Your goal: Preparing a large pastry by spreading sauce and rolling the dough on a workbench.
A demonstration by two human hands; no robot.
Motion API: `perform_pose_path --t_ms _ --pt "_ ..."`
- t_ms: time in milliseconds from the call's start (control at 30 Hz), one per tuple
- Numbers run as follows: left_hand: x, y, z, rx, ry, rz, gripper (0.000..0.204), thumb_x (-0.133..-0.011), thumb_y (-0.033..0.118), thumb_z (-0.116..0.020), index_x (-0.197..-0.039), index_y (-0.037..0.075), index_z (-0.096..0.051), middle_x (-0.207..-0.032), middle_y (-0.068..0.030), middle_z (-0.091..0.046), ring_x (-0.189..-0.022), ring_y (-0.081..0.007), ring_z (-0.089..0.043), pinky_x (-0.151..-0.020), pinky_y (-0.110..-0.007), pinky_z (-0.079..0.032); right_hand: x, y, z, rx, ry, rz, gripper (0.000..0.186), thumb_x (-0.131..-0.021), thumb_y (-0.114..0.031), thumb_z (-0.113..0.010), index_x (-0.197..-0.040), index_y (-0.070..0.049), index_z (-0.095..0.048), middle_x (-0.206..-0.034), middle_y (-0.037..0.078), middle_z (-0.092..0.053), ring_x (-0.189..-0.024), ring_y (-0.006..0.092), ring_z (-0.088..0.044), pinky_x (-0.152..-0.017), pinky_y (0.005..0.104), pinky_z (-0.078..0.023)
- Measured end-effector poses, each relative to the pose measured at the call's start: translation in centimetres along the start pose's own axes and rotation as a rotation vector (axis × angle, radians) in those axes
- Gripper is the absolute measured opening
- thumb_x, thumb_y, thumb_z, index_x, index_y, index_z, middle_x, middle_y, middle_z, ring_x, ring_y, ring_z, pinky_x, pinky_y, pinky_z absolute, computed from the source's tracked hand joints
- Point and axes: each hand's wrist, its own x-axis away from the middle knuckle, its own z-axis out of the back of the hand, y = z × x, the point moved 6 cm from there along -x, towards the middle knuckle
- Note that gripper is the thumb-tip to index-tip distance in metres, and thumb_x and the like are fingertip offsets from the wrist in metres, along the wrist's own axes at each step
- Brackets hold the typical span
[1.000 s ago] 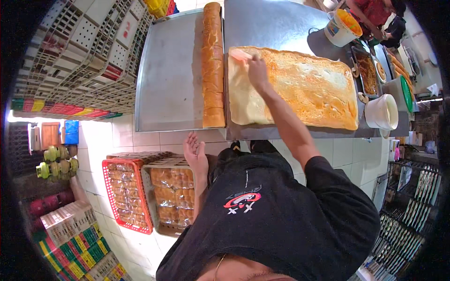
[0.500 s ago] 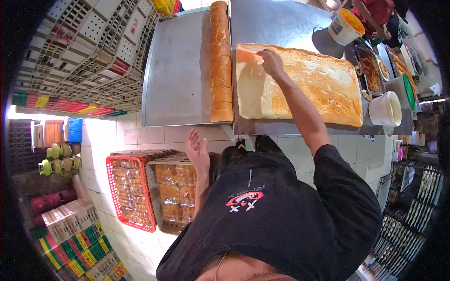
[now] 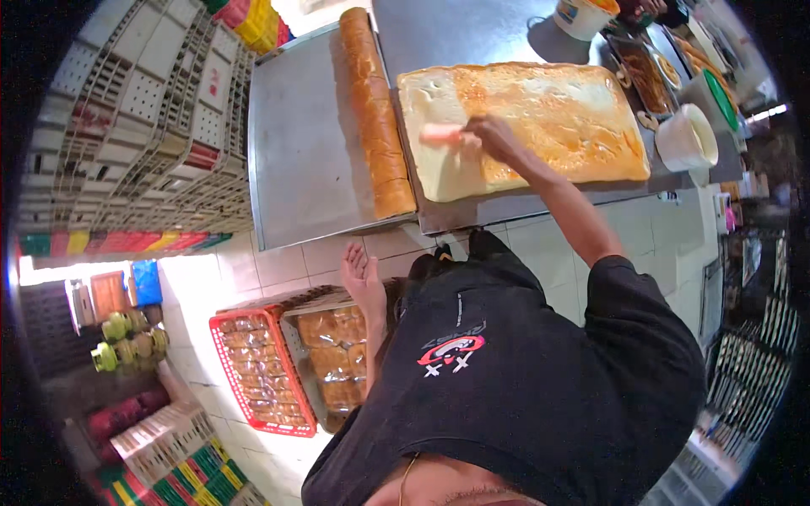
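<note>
Over the pale left end of the cake sheet point(image 3: 557, 122), your right hand point(image 3: 494, 137) is clamped on a pink spreader point(image 3: 440, 133). Both are blurred, and your fingers hide the grip end, so the tool may be a flat scraper, though its shape is hard to make out. The sheet lies flat on the metal table point(image 3: 464, 29), orange spread across its middle and right.

Your left hand point(image 3: 361, 274) hangs below the tray point(image 3: 295, 126), palm up, fingers apart and loosely curled. Along that tray's right side lies a long brown roll point(image 3: 375, 118), between the bare metal and your sheet. Your left forearm covers part of the grey crate point(image 3: 297, 354) of wrapped bread; a red crate point(image 3: 221, 358) stands beside it.

Right of the sheet stands a white tub point(image 3: 675, 145); beyond it, the bucket point(image 3: 580, 18) is cut off by the top edge. Stacked crates point(image 3: 135, 126) crowd your left, one bearing red marks. Your black shirt point(image 3: 515, 405) carries small lettering and a red-and-white emblem.
</note>
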Motion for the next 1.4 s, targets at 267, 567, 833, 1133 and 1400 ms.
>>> perform_pose_path --t_ms 267,567,833,1133,1400 --pt "-2.3 -0.1 -5.1 0.027 -0.157 -0.014 0.050 -0.085 -0.002 -0.057 -0.134 0.000 -0.046 -0.124 -0.0123 -0.057 -0.112 -0.0191 -0.054 -0.097 -0.030 -0.043 11.1 -5.4 3.0 -0.344 -0.006 -0.386 0.035 -0.076 0.008 -0.059 -0.104 -0.007 -0.074 -0.091 0.006 -0.070 -0.070 0.0203 -0.063 -0.064 0.0318 -0.050" --pt "-2.5 1.9 -16.0 0.001 -0.438 -0.169 0.051 -0.087 -0.004 -0.055 -0.136 0.001 -0.047 -0.126 -0.0129 -0.058 -0.112 -0.0208 -0.056 -0.098 -0.030 -0.043 20.1 -0.2 16.6 -0.754 0.820 -0.905 0.027 -0.087 0.000 -0.061 -0.113 -0.002 -0.069 -0.087 0.004 -0.069 -0.066 0.0089 -0.056 -0.059 0.0198 -0.044" --pt "1.4 3.7 -28.0 -0.091 -0.478 -0.192 0.050 -0.086 -0.004 -0.054 -0.135 0.002 -0.047 -0.124 -0.0131 -0.058 -0.111 -0.0214 -0.056 -0.097 -0.031 -0.043 32.0 8.5 46.7 0.539 1.363 -0.697 0.031 -0.089 -0.004 -0.060 -0.118 -0.005 -0.067 -0.088 0.008 -0.070 -0.064 0.0136 -0.060 -0.056 0.0240 -0.048" --pt "8.8 2.8 -44.8 -0.029 -0.472 -0.121 0.048 -0.087 -0.003 -0.054 -0.135 0.002 -0.047 -0.124 -0.0132 -0.058 -0.111 -0.0214 -0.056 -0.096 -0.031 -0.044 37.2 18.6 51.0 0.352 1.035 -0.902 0.034 -0.086 -0.001 -0.063 -0.119 -0.004 -0.066 -0.102 0.007 -0.070 -0.077 0.0141 -0.062 -0.070 0.0247 -0.052" --pt "12.6 3.6 -54.5 0.006 -0.578 -0.132 0.049 -0.086 -0.003 -0.055 -0.134 0.003 -0.048 -0.124 -0.0131 -0.058 -0.111 -0.0215 -0.056 -0.097 -0.031 -0.044 38.9 22.1 45.6 -0.989 1.109 -0.767 0.044 -0.091 -0.001 -0.058 -0.134 -0.006 -0.054 -0.104 0.010 -0.065 -0.080 0.0126 -0.060 -0.071 0.0211 -0.048"
